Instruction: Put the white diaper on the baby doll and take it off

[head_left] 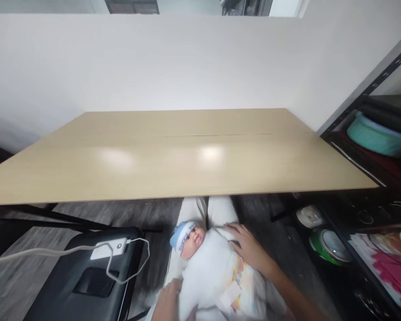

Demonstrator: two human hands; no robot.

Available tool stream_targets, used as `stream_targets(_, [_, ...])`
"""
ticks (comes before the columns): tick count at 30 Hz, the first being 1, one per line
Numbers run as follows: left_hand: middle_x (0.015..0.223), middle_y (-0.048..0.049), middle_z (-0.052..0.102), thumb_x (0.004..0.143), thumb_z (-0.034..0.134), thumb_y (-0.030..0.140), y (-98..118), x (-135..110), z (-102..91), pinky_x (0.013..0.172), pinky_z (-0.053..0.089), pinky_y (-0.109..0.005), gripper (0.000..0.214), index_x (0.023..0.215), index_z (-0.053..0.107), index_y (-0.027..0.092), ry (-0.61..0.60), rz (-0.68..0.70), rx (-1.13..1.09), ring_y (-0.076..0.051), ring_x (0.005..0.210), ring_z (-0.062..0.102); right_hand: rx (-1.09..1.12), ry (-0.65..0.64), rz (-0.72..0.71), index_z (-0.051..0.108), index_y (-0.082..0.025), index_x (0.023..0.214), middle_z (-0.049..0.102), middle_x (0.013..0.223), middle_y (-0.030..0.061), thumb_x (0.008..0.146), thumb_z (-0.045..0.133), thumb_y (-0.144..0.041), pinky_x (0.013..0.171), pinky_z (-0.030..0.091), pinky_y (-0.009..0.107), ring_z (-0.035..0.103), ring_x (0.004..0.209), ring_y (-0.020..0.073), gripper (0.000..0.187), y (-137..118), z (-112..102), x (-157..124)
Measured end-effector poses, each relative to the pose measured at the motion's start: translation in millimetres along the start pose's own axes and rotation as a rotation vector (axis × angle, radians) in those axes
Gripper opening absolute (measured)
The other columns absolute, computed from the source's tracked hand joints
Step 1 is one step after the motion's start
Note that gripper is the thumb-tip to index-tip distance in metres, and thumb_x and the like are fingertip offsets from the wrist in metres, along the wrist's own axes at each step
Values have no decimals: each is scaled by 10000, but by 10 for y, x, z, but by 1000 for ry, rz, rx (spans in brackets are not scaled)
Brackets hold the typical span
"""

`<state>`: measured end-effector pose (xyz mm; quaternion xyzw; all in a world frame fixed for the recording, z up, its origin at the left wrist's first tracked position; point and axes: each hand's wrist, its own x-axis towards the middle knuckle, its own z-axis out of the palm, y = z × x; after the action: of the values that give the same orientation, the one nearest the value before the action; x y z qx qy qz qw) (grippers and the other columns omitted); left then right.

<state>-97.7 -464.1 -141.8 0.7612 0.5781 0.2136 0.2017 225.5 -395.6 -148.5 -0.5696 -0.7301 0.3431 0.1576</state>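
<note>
The left hand (167,295) touches a fluffy white cloth (205,276); I cannot tell its grip. The cloth already wraps a baby doll (195,240) in a blue-and-white hat (180,236), near, on the lap; I cannot see what wrapping is left. The right hand (252,249) rests wide on top.

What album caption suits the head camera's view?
Doll in a cap on a lap, right hand on top, left hand alongside.
</note>
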Motion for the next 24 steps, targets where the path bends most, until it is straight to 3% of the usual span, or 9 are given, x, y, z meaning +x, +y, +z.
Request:
stream_targets(3, [1307, -142, 754, 928, 747, 354, 9, -439, -44, 921, 633, -573, 532, 1443, 624, 305, 86, 56, 35, -412, 1178, 751, 101, 133, 7, 731, -233, 1405, 710, 1437, 142, 1039, 606, -381, 1225, 464, 517, 619, 1377, 332, 414, 13, -106, -260])
stream_targets(5, [1479, -164, 678, 964, 718, 256, 118, -473, -88, 1064, 591, -539, 573, 1514, 555, 272, 69, 149, 43, -370, 1327, 684, 192, 99, 10, 785, -219, 1246, 773, 1262, 133, 1032, 637, -432, 1104, 546, 471, 705, 1208, 319, 337, -29, -201, -424])
stream_targets(8, [1651, -121, 558, 1044, 633, 207, 426, -157, -163, 1180, 501, -480, 625, 1634, 448, 299, -170, 356, -15, -311, 1478, 558, 240, 48, 3, 817, -221, 1098, 795, 1124, 100, 1033, 646, -440, 961, 571, 401, 740, 1046, 280, 285, -143, -293, -577])
stream_targets(10, [1599, -105, 603, 1100, 569, 234, 642, 147, -177, 1183, 464, -489, 568, 1648, 438, 302, -286, 457, -66, -297, 1437, 569, 207, 72, -7, 835, -217, 1055, 797, 1102, 93, 1038, 637, -421, 955, 554, 384, 738, 1036, 273, 285, -207, -307, -604])
stream_targets(14, [1424, -116, 683, 1148, 540, 405, 838, 533, -73, 1109, 451, -494, 391, 1509, 596, 266, -367, 519, -130, -306, 1279, 605, 78, 127, -54, 829, -212, 983, 798, 1012, 82, 1066, 574, -384, 945, 524, 370, 725, 1000, 260, 319, -177, -256, -546])
stream_targets(18, [1395, -104, 685, 1148, 545, 455, 798, 564, 30, 1092, 444, -441, 334, 1389, 665, 258, -366, 522, -213, -278, 1240, 595, 21, 182, -89, 768, -215, 908, 787, 974, 63, 1087, 541, -389, 935, 513, 356, 714, 965, 234, 338, 61, -205, -425])
stream_targets(21, [1370, -87, 695, 1145, 558, 448, 793, 554, 25, 1095, 433, -422, 273, 1271, 699, 252, -364, 494, -255, -260, 1225, 598, 6, 260, -39, 741, -206, 886, 762, 957, 71, 1101, 507, -401, 937, 531, 362, 713, 957, 232, 373, 229, -215, -315])
stream_targets(24, [1349, -85, 714, 1150, 551, 398, 806, 542, -78, 1120, 428, -421, 224, 1176, 706, 239, -390, 490, -331, -250, 1240, 606, 33, 326, 12, 771, -203, 1038, 774, 1066, 98, 1090, 519, -410, 986, 560, 401, 722, 1032, 251, 330, 198, -235, -258])
